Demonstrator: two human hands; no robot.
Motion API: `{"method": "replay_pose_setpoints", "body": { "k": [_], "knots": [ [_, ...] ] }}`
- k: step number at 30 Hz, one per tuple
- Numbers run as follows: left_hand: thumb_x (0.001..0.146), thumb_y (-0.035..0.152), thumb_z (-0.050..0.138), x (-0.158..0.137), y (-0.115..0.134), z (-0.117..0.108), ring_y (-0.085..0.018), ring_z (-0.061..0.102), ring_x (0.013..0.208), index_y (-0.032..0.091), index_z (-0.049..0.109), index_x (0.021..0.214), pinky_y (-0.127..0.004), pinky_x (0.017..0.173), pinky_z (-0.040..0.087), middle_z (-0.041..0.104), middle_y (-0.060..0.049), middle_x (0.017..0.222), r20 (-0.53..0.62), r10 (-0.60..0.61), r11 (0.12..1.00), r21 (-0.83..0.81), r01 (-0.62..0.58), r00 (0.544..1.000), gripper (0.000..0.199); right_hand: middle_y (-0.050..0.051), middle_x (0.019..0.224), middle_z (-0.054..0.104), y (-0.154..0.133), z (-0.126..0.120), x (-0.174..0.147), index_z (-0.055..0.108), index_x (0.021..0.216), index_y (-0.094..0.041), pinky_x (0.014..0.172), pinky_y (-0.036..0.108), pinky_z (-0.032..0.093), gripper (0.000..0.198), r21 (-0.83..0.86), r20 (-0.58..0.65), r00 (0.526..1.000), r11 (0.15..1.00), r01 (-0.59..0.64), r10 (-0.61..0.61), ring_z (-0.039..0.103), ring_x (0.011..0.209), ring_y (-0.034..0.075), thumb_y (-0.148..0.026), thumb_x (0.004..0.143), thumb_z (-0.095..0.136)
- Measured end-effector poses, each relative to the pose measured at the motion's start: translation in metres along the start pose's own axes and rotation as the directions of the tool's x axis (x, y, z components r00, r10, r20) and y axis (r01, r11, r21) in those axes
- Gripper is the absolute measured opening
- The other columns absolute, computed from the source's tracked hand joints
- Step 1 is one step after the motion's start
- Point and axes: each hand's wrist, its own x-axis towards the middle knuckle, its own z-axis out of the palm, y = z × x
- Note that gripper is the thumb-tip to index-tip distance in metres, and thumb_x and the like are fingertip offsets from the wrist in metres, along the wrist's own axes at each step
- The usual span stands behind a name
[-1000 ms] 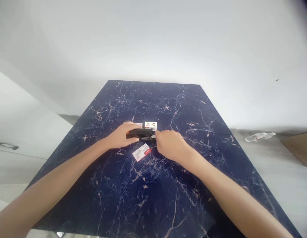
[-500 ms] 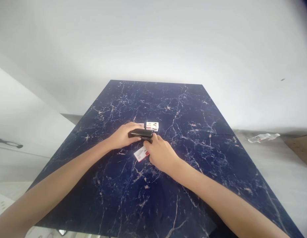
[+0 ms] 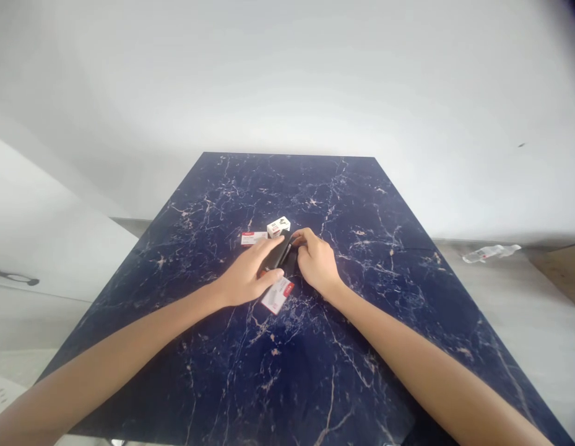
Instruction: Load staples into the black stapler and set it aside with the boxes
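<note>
The black stapler [image 3: 278, 254] is midway across the marbled table [image 3: 287, 378], with wide room to both side edges. My left hand [image 3: 245, 275] grasps it from the left; my right hand [image 3: 319, 260] curls at its far end, grip unclear.

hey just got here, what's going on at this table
A person at a dark blue marbled table is handling a black stapler. The left hand grips it, and the right hand is at its right side, though its exact hold is hard to tell. A small white box sits by the stapler's far end, with a red-and-white packet to its left. Another red-and-white pack lies on the near side.
</note>
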Motion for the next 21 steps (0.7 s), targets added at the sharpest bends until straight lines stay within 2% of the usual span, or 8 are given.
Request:
{"method": "replay_pose_setpoints", "body": {
  "k": [2, 4, 8, 10, 12, 14, 17, 21],
  "knots": [
    [0.102, 0.042, 0.058, -0.002, 0.003, -0.001, -0.03, 0.064, 0.124, 0.035, 0.022, 0.163, -0.044, 0.096, 0.06, 0.045, -0.012, 0.159, 0.103, 0.012, 0.992, -0.128, 0.002, 0.995, 0.071, 0.002, 0.097, 0.075, 0.001, -0.001, 0.001, 0.065, 0.107, -0.024, 0.082, 0.034, 0.049, 0.038, 0.09, -0.012, 0.999, 0.995, -0.039, 0.04, 0.069, 0.089, 0.021, -0.007, 0.083, 0.041],
    [0.099, 0.045, 0.063, -0.005, 0.009, -0.006, -0.032, 0.063, 0.126, 0.038, 0.014, 0.165, -0.043, 0.092, 0.062, 0.035, -0.013, 0.165, 0.192, 0.018, 0.99, -0.14, 0.01, 0.981, 0.083, 0.002, 0.096, 0.074, 0.002, -0.002, 0.001, 0.065, 0.104, -0.024, 0.082, 0.034, 0.05, 0.032, 0.17, -0.04, 0.997, 0.983, -0.064, 0.072, 0.069, 0.089, 0.021, -0.012, 0.086, 0.041],
    [0.086, 0.047, 0.079, -0.012, 0.043, -0.012, -0.046, 0.033, 0.152, 0.034, 0.002, 0.167, -0.057, 0.107, 0.053, 0.014, -0.016, 0.173, 0.185, 0.052, 0.981, 0.176, -0.085, 0.981, 0.112, 0.004, 0.103, 0.073, 0.005, -0.002, 0.001, 0.063, 0.108, -0.023, 0.087, 0.036, 0.05, 0.024, 0.268, -0.085, 0.99, 0.96, -0.083, 0.109, 0.068, 0.095, 0.022, -0.025, 0.094, 0.044],
    [0.093, 0.037, 0.073, -0.017, 0.061, -0.006, -0.042, 0.038, 0.15, 0.031, 0.019, 0.166, -0.06, 0.113, 0.047, 0.022, -0.017, 0.171, 0.185, 0.204, 0.914, 0.315, -0.255, 0.961, 0.091, 0.006, 0.106, 0.073, 0.006, -0.002, 0.002, 0.063, 0.111, -0.023, 0.088, 0.037, 0.051, 0.024, 0.282, -0.084, 0.989, 0.955, -0.09, 0.118, 0.068, 0.097, 0.023, -0.03, 0.096, 0.045],
    [0.1, 0.03, 0.061, -0.021, 0.07, 0.006, -0.038, 0.045, 0.145, 0.02, 0.042, 0.157, -0.058, 0.117, 0.043, 0.041, -0.019, 0.162, 0.252, 0.337, 0.806, 0.421, -0.416, 0.907, 0.061, 0.006, 0.107, 0.073, 0.008, -0.001, 0.002, 0.063, 0.111, -0.023, 0.088, 0.036, 0.051, 0.025, 0.287, -0.07, 0.99, 0.953, -0.099, 0.125, 0.068, 0.096, 0.022, -0.033, 0.096, 0.045],
    [0.103, 0.028, 0.055, -0.026, 0.072, 0.019, -0.039, 0.047, 0.144, 0.009, 0.057, 0.144, -0.058, 0.12, 0.039, 0.057, -0.022, 0.147, 0.284, 0.387, 0.708, 0.518, -0.48, 0.877, 0.045, 0.006, 0.105, 0.072, 0.009, 0.0, 0.003, 0.063, 0.11, -0.023, 0.086, 0.036, 0.052, 0.026, 0.293, -0.057, 0.99, 0.95, -0.107, 0.129, 0.068, 0.094, 0.022, -0.03, 0.096, 0.043],
    [0.102, 0.027, 0.053, -0.036, 0.069, 0.034, -0.042, 0.043, 0.146, 0.002, 0.065, 0.133, -0.059, 0.124, 0.032, 0.065, -0.025, 0.137, 0.295, 0.405, 0.638, 0.587, -0.498, 0.866, 0.041, 0.003, 0.098, 0.071, 0.013, 0.001, 0.003, 0.062, 0.111, -0.022, 0.082, 0.034, 0.052, 0.031, 0.316, -0.054, 0.989, 0.942, -0.114, 0.138, 0.068, 0.086, 0.02, -0.021, 0.089, 0.04],
    [0.1, 0.037, 0.057, -0.046, 0.079, 0.032, -0.04, 0.045, 0.144, 0.002, 0.064, 0.134, -0.054, 0.122, 0.038, 0.063, -0.024, 0.138, 0.382, 0.406, 0.712, 0.438, -0.549, 0.83, 0.05, 0.0, 0.091, 0.071, 0.016, 0.003, 0.004, 0.061, 0.113, -0.024, 0.078, 0.032, 0.052, 0.036, 0.306, -0.024, 0.991, 0.945, -0.118, 0.132, 0.066, 0.081, 0.018, -0.017, 0.085, 0.04]
  ]
}}
